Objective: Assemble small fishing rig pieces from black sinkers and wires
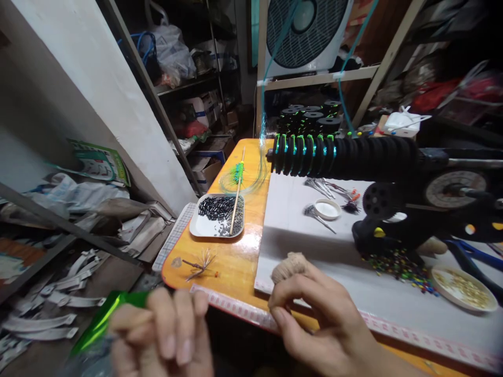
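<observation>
No brand or label reads from where I sit. The green-bordered leaflet (98, 162), at nine o'clock against the wall, is too blurred to make out. The printed measuring strip (236, 306) along the near edge of the orange table (239, 262) shows only fine red marks.

At seven o'clock in my view, the left hand (165, 335) is closed, with its fingers curled over one end of a shiny green foil packet (104, 317). The rest of the packet sticks out of the fist toward nine o'clock, off the table and above the littered floor.

At five o'clock the right hand (330, 324) has thumb and fingertips pinched together just over the measuring strip. I cannot tell whether anything thin sits in that pinch. A tan wrapped lump (288, 266) shows at twelve o'clock from its knuckles, touching or just behind them. The two hands are near each other but apart.

Beyond them, at eleven o'clock from the right hand, a white tray (196, 228) holds small black tubes (216, 207), with a thin wooden stick (237, 196) laid across it. A rod of black spools (341, 154), some wound in green thread, runs above the white board (298, 230) at one o'clock. A dish of yellow beads (436, 272) sits at three o'clock, and a fan (306, 31) stands at twelve.
</observation>
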Demonstrator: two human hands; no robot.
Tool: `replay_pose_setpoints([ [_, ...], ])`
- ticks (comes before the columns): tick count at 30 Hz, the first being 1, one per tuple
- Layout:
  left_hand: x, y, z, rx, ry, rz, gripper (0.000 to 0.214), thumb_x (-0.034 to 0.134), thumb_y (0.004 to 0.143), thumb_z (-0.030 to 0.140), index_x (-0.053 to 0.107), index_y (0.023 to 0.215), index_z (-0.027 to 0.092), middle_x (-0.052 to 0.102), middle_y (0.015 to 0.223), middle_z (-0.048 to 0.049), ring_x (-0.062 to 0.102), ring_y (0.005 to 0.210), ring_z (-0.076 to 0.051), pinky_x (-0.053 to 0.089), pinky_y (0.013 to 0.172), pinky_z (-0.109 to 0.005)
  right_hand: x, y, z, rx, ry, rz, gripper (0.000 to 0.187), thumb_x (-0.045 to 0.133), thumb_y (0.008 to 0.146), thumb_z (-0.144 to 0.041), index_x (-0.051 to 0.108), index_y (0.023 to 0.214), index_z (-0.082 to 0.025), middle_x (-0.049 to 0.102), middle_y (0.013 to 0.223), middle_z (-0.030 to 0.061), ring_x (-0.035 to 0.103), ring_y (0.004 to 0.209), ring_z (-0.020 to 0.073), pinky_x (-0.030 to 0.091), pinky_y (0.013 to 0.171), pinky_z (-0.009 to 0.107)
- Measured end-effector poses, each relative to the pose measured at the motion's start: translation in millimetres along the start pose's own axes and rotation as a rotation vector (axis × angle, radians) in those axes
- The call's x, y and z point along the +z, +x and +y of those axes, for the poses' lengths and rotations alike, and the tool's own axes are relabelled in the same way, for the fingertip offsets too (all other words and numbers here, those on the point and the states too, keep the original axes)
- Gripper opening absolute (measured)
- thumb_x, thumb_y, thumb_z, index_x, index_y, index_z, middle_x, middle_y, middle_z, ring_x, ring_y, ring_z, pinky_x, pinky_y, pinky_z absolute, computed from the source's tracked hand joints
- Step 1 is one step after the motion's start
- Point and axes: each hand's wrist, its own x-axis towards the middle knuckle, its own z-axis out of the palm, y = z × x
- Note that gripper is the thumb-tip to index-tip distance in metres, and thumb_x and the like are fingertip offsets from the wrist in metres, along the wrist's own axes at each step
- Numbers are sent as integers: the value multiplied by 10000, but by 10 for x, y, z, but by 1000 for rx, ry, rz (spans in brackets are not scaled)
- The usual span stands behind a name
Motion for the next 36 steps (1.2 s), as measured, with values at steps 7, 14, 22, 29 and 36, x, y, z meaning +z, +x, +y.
replay_pose_setpoints([
  [7,381,1368,-39,25,1402,-826,285,609,896,441,665,753,201,722,859,-40,634,791,-207,459,717,-308,40,-21,27,4,18,-92,173,532,790,-26,559,817,-196,548,735,3,495,630,111,353,514,204],
  [14,417,1721,-607,-99,1679,-1087,397,655,847,496,599,591,198,609,566,15,586,583,-181,410,579,-311,54,-40,120,-34,24,-106,136,540,805,-69,543,807,-204,531,712,-1,493,615,115,364,534,221],
  [22,537,1681,-583,-96,1680,-1098,349,597,916,420,608,657,187,612,616,27,595,623,-173,459,649,-331,230,-111,399,-155,111,-44,100,539,795,-126,509,813,-219,538,735,1,511,641,117,389,559,209],
  [29,619,1870,-581,-148,1462,-1221,279,567,917,382,727,955,157,787,1004,-59,709,962,-227,516,853,-336,203,-107,386,-108,78,-64,67,533,803,-148,524,811,-214,549,751,17,501,623,121,396,554,216],
  [36,517,1966,-676,-35,1562,-1299,183,663,908,335,705,930,158,719,890,-28,681,860,-212,531,840,-426,223,-133,459,-54,110,-115,106,614,841,-243,533,777,-217,523,717,-5,483,601,114,374,545,211],
])
